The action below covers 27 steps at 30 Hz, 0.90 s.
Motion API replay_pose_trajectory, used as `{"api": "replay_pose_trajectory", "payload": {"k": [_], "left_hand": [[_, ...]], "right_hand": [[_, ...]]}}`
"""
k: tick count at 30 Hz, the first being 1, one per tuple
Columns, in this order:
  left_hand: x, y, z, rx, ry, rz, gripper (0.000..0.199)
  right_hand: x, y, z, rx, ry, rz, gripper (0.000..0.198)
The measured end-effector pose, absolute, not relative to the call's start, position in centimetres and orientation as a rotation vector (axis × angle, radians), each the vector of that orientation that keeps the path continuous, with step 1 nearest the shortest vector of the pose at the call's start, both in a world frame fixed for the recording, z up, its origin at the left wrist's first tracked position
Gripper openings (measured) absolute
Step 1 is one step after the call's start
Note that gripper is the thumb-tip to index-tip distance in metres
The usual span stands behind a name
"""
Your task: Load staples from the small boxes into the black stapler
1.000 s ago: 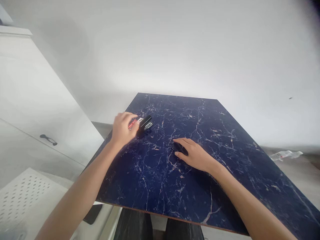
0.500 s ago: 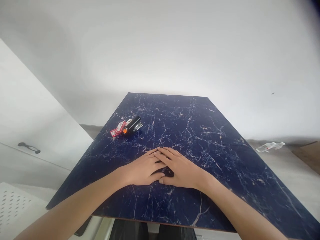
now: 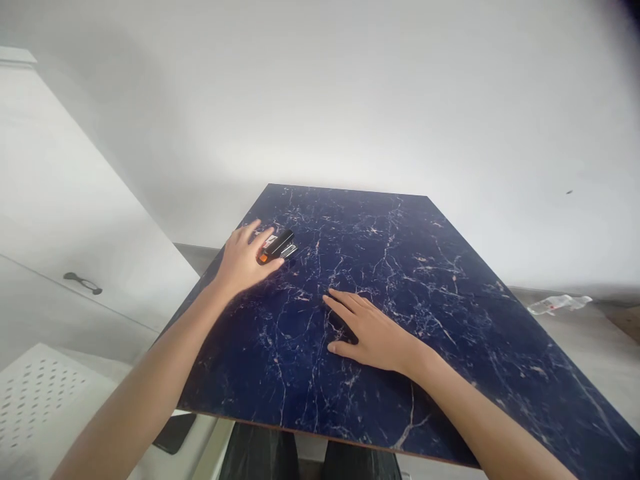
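Observation:
On the left side of the dark blue marbled table (image 3: 310, 320) lies a black stapler (image 3: 281, 244) with an orange part at its near end. My left hand (image 3: 245, 257) is over and around that end, fingers spread, with the thumb low beside the stapler. Small red-and-white boxes (image 3: 269, 241) next to the stapler are mostly hidden under the hand. Whether the fingers touch anything I cannot tell. My right hand (image 3: 373, 330) rests palm down near the middle of the table, fingers stretched out, holding nothing.
A white cabinet with a dark handle (image 3: 83, 283) stands at the left. Below it are a white perforated panel (image 3: 40, 393) and a dark flat object (image 3: 174, 433). A clear plastic bottle (image 3: 559, 305) lies beyond the right edge. A white wall (image 3: 350, 100) is behind the table.
My hands were together, fingers overlapping, at the table's middle. The left has moved forward and left to the stapler and boxes; the right stays nearly in place. The view has shifted slightly.

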State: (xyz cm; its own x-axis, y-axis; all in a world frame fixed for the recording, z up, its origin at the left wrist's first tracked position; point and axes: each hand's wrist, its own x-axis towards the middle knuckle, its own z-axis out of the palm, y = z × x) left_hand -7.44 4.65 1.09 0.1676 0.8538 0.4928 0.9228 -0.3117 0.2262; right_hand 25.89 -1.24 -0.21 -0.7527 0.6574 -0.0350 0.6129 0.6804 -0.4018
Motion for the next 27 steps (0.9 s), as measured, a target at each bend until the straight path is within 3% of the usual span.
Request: {"api": "replay_pose_trajectory", "payload": {"k": [2,4,9,15,18,22,27], "left_hand": [[-9.9,6.2,0.4,-2.360,-1.903,-0.658,0.088],[-11.0,7.4,-0.6,-2.443,-1.948,-0.579,0.083],[-8.5,8.2,-1.3,-2.547,-1.869,-0.811,0.055],[-0.8,4.7,-0.3,-3.054,-1.441,-0.739,0.055],[2.0,2.9,-0.4,-3.205,-1.210,-0.608,0.062],[1.7,2.3,-0.9,-3.117,-1.260,-0.551,0.076],[-0.3,2.2,-0.8,-3.073,-1.289,-0.518,0.066]], "right_hand": [[25.8,-1.3,-0.1,-1.055,-2.786,0.588,0.082],[25.6,-1.4,-0.2,-1.052,-2.778,0.564,0.079],[25.3,-1.2,-0.4,-0.987,-2.686,0.534,0.067],[27.2,1.4,0.0,-1.172,-2.210,0.589,0.059],[29.1,2.7,0.8,-1.186,-2.202,0.779,0.054],[30.5,3.3,1.9,-1.187,-2.273,1.017,0.030],[30.4,3.1,2.3,-1.262,-2.291,0.947,0.025]]}}
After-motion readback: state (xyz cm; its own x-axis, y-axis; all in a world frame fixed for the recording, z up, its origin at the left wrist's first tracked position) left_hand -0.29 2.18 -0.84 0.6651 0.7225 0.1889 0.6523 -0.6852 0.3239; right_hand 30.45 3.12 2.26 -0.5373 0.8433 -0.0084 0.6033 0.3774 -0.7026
